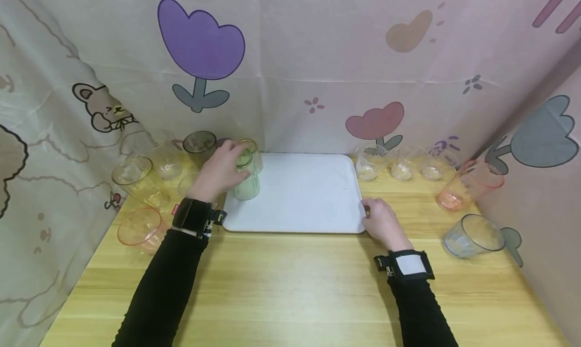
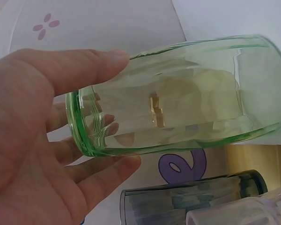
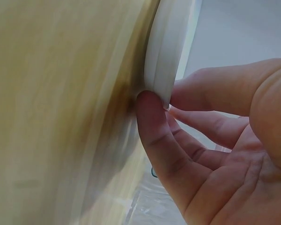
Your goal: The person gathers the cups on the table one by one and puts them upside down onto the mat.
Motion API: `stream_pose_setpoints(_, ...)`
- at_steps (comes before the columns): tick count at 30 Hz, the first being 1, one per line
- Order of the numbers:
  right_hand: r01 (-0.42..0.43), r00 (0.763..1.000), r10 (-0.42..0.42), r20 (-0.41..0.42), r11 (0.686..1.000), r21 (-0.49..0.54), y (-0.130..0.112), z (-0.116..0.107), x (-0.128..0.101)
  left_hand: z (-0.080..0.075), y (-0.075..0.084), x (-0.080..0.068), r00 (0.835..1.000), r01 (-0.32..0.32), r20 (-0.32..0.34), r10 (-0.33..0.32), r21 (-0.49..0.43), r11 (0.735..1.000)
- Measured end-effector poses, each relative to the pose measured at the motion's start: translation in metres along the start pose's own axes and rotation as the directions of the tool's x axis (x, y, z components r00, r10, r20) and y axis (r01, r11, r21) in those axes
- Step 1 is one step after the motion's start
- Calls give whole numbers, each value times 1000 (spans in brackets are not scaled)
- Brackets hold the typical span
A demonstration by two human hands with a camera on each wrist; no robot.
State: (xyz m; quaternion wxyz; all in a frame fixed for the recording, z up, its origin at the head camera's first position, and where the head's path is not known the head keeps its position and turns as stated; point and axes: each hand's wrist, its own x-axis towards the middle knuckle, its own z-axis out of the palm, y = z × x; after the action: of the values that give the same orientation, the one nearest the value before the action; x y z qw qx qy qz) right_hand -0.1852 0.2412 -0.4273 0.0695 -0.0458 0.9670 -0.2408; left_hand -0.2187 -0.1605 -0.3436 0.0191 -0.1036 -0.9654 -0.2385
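Observation:
A green glass stands on the left end of a white tray. My left hand holds it near its upper end. The left wrist view shows the thumb on one side of the green glass and fingers on the other. Just behind it is an amber glass, partly covered by the hand and the green glass. At the tray's right edge, my right hand grips the rim. In the right wrist view the thumb and fingers of the right hand pinch the tray edge.
Left of the tray stand a dark grey glass, a yellow glass, a pink glass and clear glasses. On the right are several small clear glasses, another pink glass and a blue-grey glass. Patterned curtains border the table.

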Motion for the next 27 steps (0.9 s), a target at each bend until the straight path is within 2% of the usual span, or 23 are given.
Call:
stream_pose_setpoints(8,-2,1000,2,-2,1000,8,0,0,0,1,-2,3,1000,5,21,-5,1,1000)
stream_pose_setpoints(19,11,1000,-11,-16,1000,7,0,4,-2,1,-1,-1,1000,11,21,-11,24,1000)
stream_pose_setpoints(23,15,1000,-15,-20,1000,18,1,4,-1,-1,1,-4,999,-18,-29,19,34,999)
stream_pose_setpoints(27,30,998,-29,-50,999,29,3,2,-1,0,8,-10,986,-73,-147,73,3,997)
